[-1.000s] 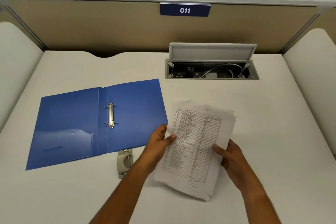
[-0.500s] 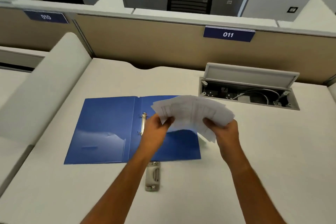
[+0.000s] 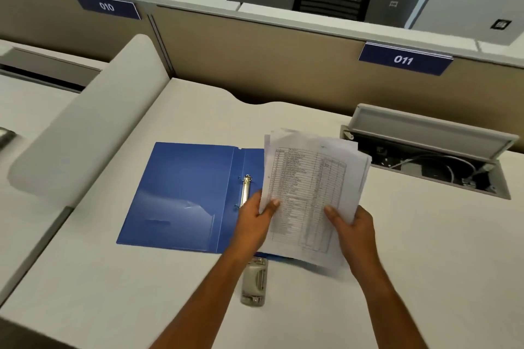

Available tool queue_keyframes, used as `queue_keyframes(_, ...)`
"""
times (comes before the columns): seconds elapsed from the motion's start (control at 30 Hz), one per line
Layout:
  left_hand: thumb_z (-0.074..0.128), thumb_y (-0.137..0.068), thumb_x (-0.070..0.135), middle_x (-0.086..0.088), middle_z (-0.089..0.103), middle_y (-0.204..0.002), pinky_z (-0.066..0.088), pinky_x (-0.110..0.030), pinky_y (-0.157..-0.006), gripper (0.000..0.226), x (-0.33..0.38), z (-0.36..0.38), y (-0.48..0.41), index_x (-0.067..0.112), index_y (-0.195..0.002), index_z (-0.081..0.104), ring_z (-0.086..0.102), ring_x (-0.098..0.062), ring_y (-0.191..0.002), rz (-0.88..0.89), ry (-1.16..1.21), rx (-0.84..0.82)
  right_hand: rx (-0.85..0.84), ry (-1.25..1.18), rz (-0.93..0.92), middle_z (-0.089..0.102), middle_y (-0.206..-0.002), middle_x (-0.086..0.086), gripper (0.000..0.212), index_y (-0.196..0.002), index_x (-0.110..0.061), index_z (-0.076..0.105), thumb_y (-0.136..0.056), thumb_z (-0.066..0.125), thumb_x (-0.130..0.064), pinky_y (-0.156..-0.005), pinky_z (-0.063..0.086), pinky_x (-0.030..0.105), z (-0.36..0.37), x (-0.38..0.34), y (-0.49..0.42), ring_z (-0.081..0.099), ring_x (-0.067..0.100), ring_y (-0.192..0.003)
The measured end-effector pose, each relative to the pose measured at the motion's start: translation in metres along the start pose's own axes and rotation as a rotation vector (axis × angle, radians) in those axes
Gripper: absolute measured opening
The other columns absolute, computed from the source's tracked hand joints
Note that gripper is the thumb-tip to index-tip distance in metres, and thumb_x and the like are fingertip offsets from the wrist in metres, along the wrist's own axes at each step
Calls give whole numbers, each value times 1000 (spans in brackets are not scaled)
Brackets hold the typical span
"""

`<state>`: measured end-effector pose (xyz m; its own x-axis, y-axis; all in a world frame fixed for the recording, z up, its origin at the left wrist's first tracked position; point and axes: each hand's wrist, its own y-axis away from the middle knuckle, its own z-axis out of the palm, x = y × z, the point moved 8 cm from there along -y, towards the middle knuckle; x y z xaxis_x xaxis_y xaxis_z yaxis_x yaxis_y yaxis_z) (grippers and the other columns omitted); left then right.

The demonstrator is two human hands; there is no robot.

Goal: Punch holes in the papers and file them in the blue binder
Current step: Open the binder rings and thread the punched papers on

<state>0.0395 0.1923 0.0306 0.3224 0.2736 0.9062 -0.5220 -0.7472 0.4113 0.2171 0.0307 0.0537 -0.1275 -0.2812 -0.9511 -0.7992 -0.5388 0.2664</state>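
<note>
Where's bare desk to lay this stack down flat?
The desk is bare right of the papers, before the open cable box, and behind the blue binder. Crowded: around the hole punch by the binder's near edge.

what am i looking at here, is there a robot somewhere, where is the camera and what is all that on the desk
There is no robot: these are a person's two bare arms. The camera sits on that person's head and looks forward and down, so you see the scene much as they do. The left hand and the right hand each grip one side of a loose stack of printed papers, held up above the white desk. On the desk lies a blue binder, open flat, with its metal rings in the middle. A grey hole punch lies just in front of it, untouched. At the back right, a cable box sunk into the desk has its lid up.
</note>
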Motion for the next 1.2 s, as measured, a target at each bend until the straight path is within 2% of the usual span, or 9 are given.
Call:
queue_keyframes(0.17, 62, -103, 41, 5, 73, -127, 52, -53, -108, 32, -5, -31, -8, 28, -131, 67, 68, -22, -119, -90, 144, 34, -111, 7, 34, 75, -113, -14, 31, -127, -28, 66, -100, 75, -18, -65, 61, 15, 22, 0, -6, 75, 8, -99)
queue_keyframes(0.27, 60, -104, 39, 10, 77, -108, 53, -40, -94, 15, -1, -50, -7, 31, -109, 73, 69, -20, -109, -129, 221, 78, -105, -73, 54, 81, -108, -13, 29, -121, -32, 69, -99, 76, -15, -69, 63, 24, 31, 0, -10, 80, 15, -93)
queue_keyframes(0.5, 71, -97, 38, 4, 79, -106, 58, -44, -87, 20, 1, -77, -9, 23, -110, 75, 72, -27, -105, -124, 280, 157, -113, -142, 67, 79, -127, -1, 43, -139, -22, 67, -98, 76, -13, -92, 64, 49, 52, 5, -13, 78, 25, -110)
queue_keyframes(0.57, 70, -97, 37, 4, 80, -103, 57, -39, -79, 17, 1, -83, -9, 24, -107, 75, 74, -25, -99, -114, 254, 167, -123, -155, 62, 80, -127, 1, 43, -140, -18, 67, -98, 75, -10, -92, 64, 47, 55, 4, -13, 78, 25, -110)
queue_keyframes(0.67, 75, -95, 37, 0, 81, -102, 62, -51, -89, 20, -2, -90, -13, 21, -107, 77, 77, -29, -97, -97, 234, 152, -138, -161, 68, 82, -121, 0, 40, -137, -17, 69, -98, 75, -9, -84, 66, 39, 58, 1, -13, 80, 22, -104)
queue_keyframes(0.77, 75, -95, 29, -3, 82, -104, 63, -48, -92, 20, -8, -95, -16, 15, -109, 78, 79, -27, -97, -103, 234, 108, -144, -139, 76, 84, -111, -7, 34, -128, -23, 72, -97, 76, -11, -72, 67, 29, 59, 2, -16, 81, 18, -97)
queue_keyframes(1.0, 70, -100, 22, -3, 82, -97, 67, -39, -75, 12, -27, -103, -38, 19, -108, 78, 78, -27, -87, -83, -10, 51, -139, -14, 85, 84, -108, -9, 33, -127, -21, 72, -96, 79, -18, -68, 65, 25, 47, 4, -33, 82, 17, -93)
queue_keyframes(1.1, 73, -97, 16, 3, 77, -106, 59, -19, -82, 16, -32, -119, -48, 18, -112, 79, 72, -12, -93, 35, -332, 164, -141, 29, 97, 82, -115, -6, 38, -132, -18, 71, -96, 79, -18, -79, 67, 34, 45, 6, -42, 81, 22, -100)
queue_keyframes(1.2, 79, -91, 11, 0, 75, -111, 49, -7, -85, 24, -34, -116, -55, 13, -115, 78, 68, -8, -96, 131, -507, 129, -160, 54, 106, 81, -121, -2, 40, -135, -18, 70, -96, 79, -17, -90, 66, 45, 51, 10, -48, 80, 23, -102)
